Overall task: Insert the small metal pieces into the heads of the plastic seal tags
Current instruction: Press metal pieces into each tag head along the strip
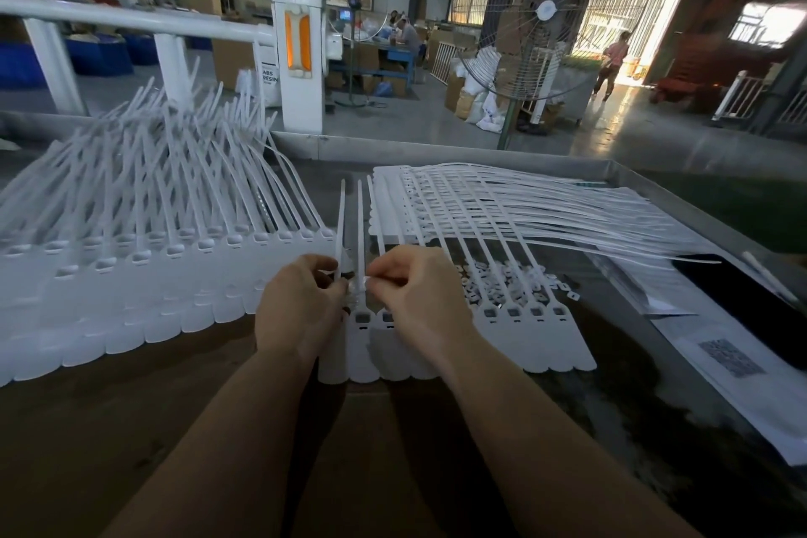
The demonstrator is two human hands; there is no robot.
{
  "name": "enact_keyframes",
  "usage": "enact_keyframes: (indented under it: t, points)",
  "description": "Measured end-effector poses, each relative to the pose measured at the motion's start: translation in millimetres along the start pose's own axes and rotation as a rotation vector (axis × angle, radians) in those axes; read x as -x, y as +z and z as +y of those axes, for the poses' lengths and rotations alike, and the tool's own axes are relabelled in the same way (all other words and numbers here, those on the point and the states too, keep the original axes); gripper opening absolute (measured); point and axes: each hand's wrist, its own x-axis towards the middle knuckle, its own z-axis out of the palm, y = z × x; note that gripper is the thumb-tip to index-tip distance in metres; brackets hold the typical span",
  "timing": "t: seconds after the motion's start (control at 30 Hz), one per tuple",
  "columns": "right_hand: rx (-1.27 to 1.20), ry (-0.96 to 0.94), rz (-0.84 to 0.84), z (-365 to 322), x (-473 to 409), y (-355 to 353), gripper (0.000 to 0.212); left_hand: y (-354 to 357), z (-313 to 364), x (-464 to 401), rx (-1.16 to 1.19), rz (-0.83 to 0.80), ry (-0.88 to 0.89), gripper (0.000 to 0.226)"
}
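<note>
Mid-batch at the seal-tag counter: both hands close in on one tag head

The fingers [325, 275] of the left hand [297, 310] curl round the thin stem of a white plastic seal tag [360, 232] just above its head, while the right hand [419, 297] pinches thumb and forefinger together beside it, apparently on a small metal piece too small to make out. The tag belongs to a joined strip [515, 319] lying flat on the dark counter [131, 406], heads near, tails running far and right; several heads to the right show dark open sockets. A scatter of loose pieces [511, 280] lies just behind that strip. To the left, a long overlapping bank of tags [131, 258] stands with tails fanned upward, seemingly finished; a further stack [502, 201] waits at far right, suggesting much work remains.
</note>
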Motion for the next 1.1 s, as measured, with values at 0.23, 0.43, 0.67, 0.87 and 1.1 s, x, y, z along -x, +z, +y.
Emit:
enact_keyframes:
  t: [0.23,0.43,0.67,0.87,1.1]
  points:
    - [-0.078,-0.006,-0.049,7,5,10,0.008,1,-1,-2,0.005,0.011,-0.001,0.025]
    - [-0.039,-0.029,-0.072,9,8,14,0.01,1,-2,-2,0.041,0.03,-0.014,0.023]
    - [-0.002,-0.049,-0.121,9,8,20,0.015,-2,1,-2,0.063,0.045,-0.06,0.02]
    - [0.086,-0.037,-0.14,9,7,26,0.015,-5,5,-2,0.124,0.049,-0.109,0.019]
    - [0.117,-0.046,-0.115,11,9,26,0.015,-10,6,-3,0.142,0.024,-0.131,0.021]
